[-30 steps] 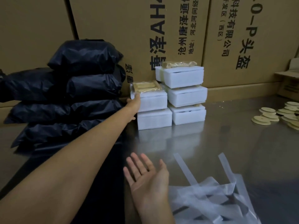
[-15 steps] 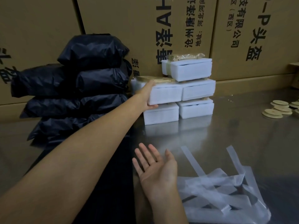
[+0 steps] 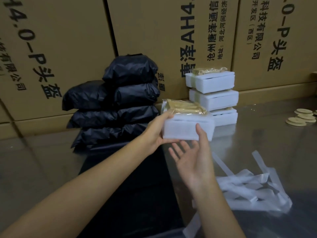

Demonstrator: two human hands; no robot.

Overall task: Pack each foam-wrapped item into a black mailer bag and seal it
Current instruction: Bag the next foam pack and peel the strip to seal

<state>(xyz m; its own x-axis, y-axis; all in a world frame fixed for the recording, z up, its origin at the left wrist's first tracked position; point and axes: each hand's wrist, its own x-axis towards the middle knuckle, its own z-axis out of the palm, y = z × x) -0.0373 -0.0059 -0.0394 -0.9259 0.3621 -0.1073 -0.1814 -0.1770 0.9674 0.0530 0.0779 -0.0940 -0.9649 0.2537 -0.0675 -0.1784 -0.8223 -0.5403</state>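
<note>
My left hand (image 3: 154, 134) grips the left end of a white foam-wrapped item (image 3: 181, 129) with a tan plastic-wrapped pack on top, held above the table. Just below it is my right hand (image 3: 190, 160), palm up, its thumb touching the item's front face and its fingers straight underneath. Behind stand three more foam-wrapped items (image 3: 214, 100) in a stack. A flat black mailer bag (image 3: 137, 186) lies on the table under my arms. Several filled black mailers (image 3: 120, 103) are piled at the back left.
Large printed cardboard boxes (image 3: 154, 31) wall off the back of the steel table (image 3: 274, 152). Loose white backing strips (image 3: 248, 189) lie at the front right. Several tan round discs (image 3: 300, 116) sit at the far right.
My left hand lifted the foam-wrapped item off the left stack and brought it toward me. My right hand rose from the table to meet it.
</note>
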